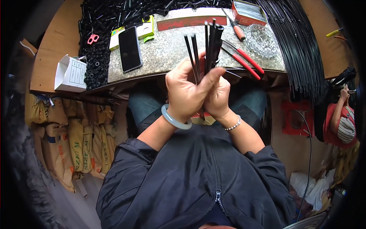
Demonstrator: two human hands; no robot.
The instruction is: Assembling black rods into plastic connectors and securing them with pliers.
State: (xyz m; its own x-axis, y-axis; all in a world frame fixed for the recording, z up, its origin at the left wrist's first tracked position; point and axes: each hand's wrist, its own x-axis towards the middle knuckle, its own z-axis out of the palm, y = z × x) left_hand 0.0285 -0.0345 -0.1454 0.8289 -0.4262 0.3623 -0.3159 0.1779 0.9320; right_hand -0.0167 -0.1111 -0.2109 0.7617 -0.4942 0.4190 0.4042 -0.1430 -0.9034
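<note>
Above my lap, close to the table's front edge, both my hands are closed around a bunch of slim black rods [196, 61]. My left hand [187, 89], with a pale bangle at the wrist, wraps the bunch from the left, its thumb across the front. From the right my right hand [219, 97], behind a beaded bracelet, presses against the same bunch. Two thin rods lean apart to the left, while thicker black tubes [214, 42] stand together on the right. The lower ends are mostly hidden by my palms.
On the stone-topped table [164, 53] lie a phone [130, 49], red-handled pliers [246, 63], a screwdriver [239, 32] and a glass ashtray [262, 41]. Small black parts [103, 45] heap at left; long black rods [291, 45] overhang at right. Another person [339, 122] is at far right.
</note>
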